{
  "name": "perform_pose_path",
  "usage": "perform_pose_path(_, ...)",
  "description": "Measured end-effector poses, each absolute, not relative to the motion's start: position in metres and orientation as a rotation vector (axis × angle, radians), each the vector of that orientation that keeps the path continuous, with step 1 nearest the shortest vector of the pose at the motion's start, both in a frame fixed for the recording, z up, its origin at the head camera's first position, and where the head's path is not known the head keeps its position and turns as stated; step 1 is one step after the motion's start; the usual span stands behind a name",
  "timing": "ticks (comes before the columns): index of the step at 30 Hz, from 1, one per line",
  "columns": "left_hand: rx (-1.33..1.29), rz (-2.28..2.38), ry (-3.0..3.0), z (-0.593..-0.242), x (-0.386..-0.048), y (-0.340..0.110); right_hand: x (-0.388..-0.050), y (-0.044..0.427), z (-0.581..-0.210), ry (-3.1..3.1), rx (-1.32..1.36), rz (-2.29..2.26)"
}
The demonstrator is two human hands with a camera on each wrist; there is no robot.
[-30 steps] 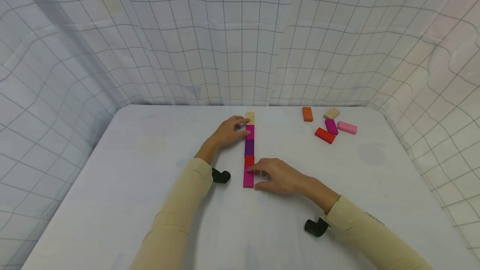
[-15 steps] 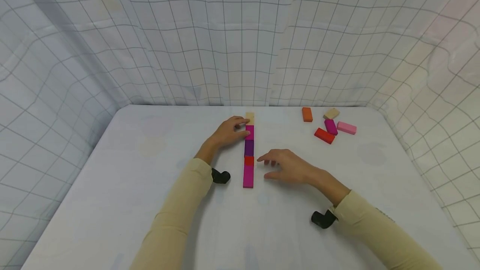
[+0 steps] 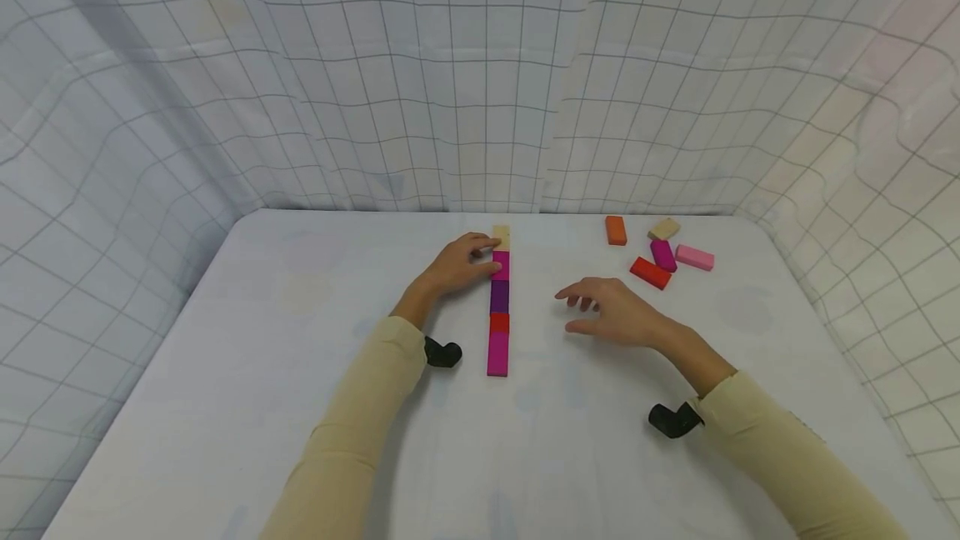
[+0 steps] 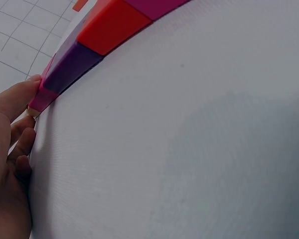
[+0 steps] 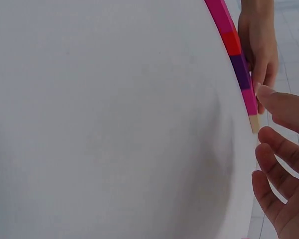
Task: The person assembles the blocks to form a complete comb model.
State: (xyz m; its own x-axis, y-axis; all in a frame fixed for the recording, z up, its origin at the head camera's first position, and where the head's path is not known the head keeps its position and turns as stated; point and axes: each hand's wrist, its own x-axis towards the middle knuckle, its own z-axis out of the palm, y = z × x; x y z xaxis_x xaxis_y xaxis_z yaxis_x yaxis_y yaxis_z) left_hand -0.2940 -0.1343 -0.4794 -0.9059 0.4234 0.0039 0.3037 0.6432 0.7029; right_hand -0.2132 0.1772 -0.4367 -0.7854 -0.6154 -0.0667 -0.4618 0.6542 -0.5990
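Observation:
A straight line of blocks runs away from me on the white table (image 3: 300,440). From far to near it has a beige block (image 3: 504,232), a magenta block (image 3: 504,259), a purple block (image 3: 499,297), a red block (image 3: 499,323) and another magenta block (image 3: 498,354). My left hand (image 3: 453,265) touches the far end from the left, forefinger at the beige block and thumb at the magenta one beside it. To the right of the line, apart from it, my right hand (image 3: 618,313) hovers with loosely bent fingers, holding nothing.
At the back right lie loose blocks: orange (image 3: 616,231), beige (image 3: 663,229), magenta (image 3: 663,256), red (image 3: 650,272) and pink (image 3: 694,257). A white gridded curtain (image 3: 480,90) encloses the table at the back and sides.
My right hand has left the near magenta block and moved right and away from me, toward the loose blocks. The left hand and the line of blocks have stayed put.

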Motion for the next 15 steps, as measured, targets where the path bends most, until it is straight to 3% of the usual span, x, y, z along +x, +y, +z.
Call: perform_pose_path(15,0.597,1.097,2.690,-0.478,-0.294,-0.134,-0.246,0.260,-0.420,2.757,-0.630,-0.793)
